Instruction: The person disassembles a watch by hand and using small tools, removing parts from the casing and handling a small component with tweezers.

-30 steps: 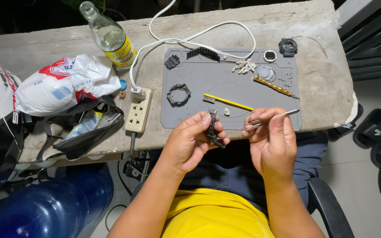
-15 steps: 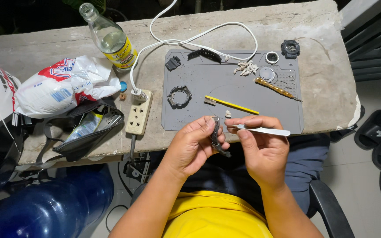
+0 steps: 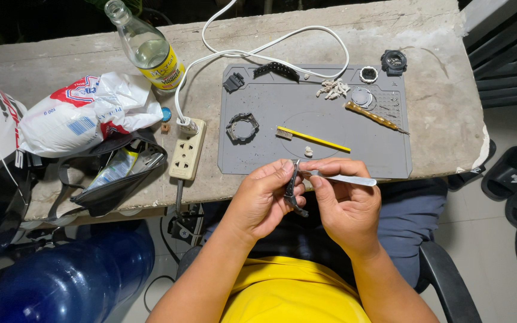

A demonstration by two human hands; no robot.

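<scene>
Two hands meet just below the grey work mat (image 3: 384, 161). Left hand (image 3: 264, 203) pinches a dark watch strap piece (image 3: 293, 190), long axis running 12 to 6. Right hand (image 3: 345, 206), at 3 o'clock of it and touching, pinches steel tweezers (image 3: 345, 178) pointing to 9 at the strap's top. Black pouch (image 3: 112, 179) at 9 gapes; contents unclear.

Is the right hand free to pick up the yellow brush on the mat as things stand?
Probably not straight away. The right hand is pinching metal tweezers against the dark strap piece held by the left hand. The yellow brush lies uncovered on the grey mat just beyond, so the path looks open once the tweezers are put down.
</scene>
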